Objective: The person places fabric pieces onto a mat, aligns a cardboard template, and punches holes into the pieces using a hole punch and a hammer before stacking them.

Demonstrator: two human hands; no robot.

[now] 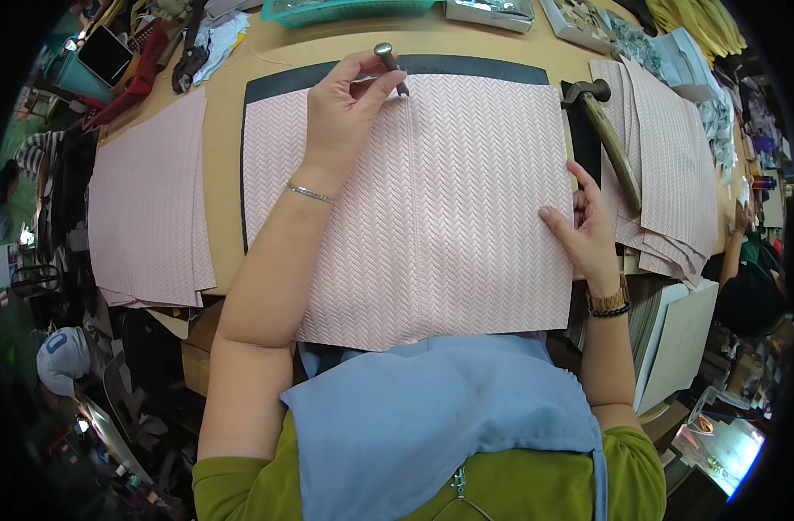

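Punch (390, 62), in left grip (349, 94), over sheet (484, 208)

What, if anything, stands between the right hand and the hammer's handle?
Nothing visible does: the right hand is at the right edge of the pink woven sheet; the hammer lies uncovered close by, partly over a stack of pink sheets.

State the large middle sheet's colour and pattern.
The sheet is pale pink, with a woven, herringbone-like texture; it shows best in the head view.

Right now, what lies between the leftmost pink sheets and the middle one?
In the head view: bare tan tabletop, then the edge of a dark board under the middle sheet.
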